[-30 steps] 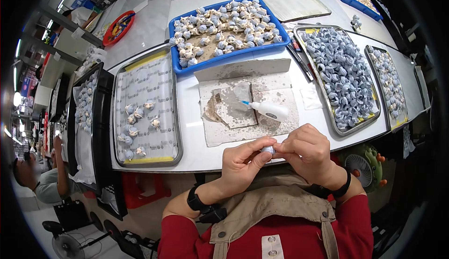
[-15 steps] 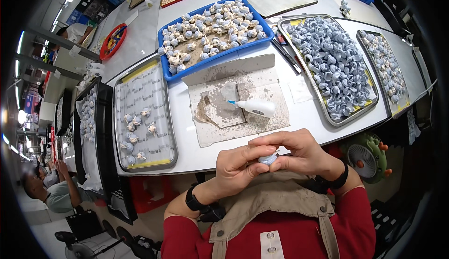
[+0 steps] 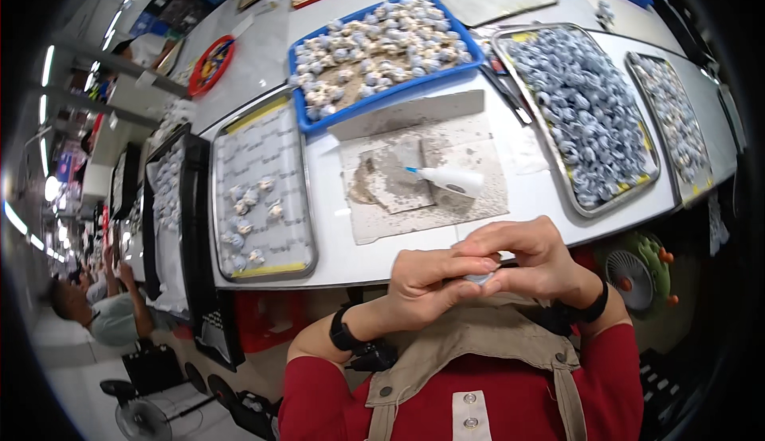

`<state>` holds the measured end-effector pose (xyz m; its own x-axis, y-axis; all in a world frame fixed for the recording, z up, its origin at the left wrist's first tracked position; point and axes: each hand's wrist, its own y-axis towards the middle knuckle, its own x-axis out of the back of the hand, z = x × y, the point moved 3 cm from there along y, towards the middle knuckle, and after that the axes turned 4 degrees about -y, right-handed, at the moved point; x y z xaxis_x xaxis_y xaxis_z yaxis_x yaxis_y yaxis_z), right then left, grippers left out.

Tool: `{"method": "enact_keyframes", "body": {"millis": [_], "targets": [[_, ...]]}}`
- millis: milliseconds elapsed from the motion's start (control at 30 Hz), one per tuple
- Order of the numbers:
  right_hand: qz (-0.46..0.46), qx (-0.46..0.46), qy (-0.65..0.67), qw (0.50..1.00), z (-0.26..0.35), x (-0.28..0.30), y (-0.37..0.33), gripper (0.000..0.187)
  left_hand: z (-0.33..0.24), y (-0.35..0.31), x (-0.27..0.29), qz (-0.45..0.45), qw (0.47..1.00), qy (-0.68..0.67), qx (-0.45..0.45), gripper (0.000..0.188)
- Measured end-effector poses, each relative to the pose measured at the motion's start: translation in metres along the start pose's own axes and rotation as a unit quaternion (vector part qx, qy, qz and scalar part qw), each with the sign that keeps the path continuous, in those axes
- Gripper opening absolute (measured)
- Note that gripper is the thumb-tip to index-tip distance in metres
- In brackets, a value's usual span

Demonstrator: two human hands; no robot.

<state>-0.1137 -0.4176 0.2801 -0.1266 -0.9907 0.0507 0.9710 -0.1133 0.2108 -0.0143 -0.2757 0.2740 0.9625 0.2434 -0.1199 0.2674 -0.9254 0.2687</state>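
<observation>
Just past the near table edge, my left hand (image 3: 429,283) and my right hand (image 3: 535,259) meet fingertip to fingertip. Between them they pinch a small blue-grey swirled piece (image 3: 480,278), mostly covered by fingers and thumbs. On a stained cardboard sheet (image 3: 478,150) beyond my hands lies a white squeeze bottle (image 3: 453,180) with a blue tip pointing left. To the left, a metal tray (image 3: 307,226) lined with printed paper carries several blue-and-cream pieces (image 3: 246,196). Many plain blue-grey swirled pieces (image 3: 586,110) are heaped in a metal tray (image 3: 550,166) on the right.
Behind the cardboard, a blue tray (image 3: 315,128) holds many blue-and-cream pieces. Dark slim tools (image 3: 506,94) lie beside it. A red basket (image 3: 211,66) stands far left. Below the table at right is a green fan (image 3: 637,274). Another person (image 3: 119,313) sits at left.
The whole scene has shifted slightly to the right in view. My fingers have closed further over the swirled piece, so less of it shows. Both hands still hold it.
</observation>
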Motion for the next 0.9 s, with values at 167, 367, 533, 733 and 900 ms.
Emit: {"method": "enact_keyframes", "body": {"millis": [167,367,533,733,900], "targets": [[0.022,-0.020,-0.005,1.000,-0.012,-0.013,0.009,0.042,0.005,-0.012,0.016,-0.010,0.996,0.014,0.090,0.025],[-0.086,-0.041,-0.056,0.994,-0.020,0.004,0.018,0.034,-0.043,-0.075,0.136,-0.173,0.734,0.631,0.182,0.022],[-0.119,-0.047,-0.113,0.985,-0.027,0.004,0.026,0.019,-0.051,-0.039,0.197,-0.207,0.679,0.691,0.137,0.022],[-0.188,-0.033,-0.268,0.944,-0.025,0.012,0.034,0.014,0.010,0.091,0.236,-0.171,0.701,0.691,0.039,0.024],[-0.212,-0.024,-0.394,0.894,-0.041,0.031,0.038,0.037,0.020,0.109,0.228,-0.196,0.779,0.595,-0.024,0.026]]}}
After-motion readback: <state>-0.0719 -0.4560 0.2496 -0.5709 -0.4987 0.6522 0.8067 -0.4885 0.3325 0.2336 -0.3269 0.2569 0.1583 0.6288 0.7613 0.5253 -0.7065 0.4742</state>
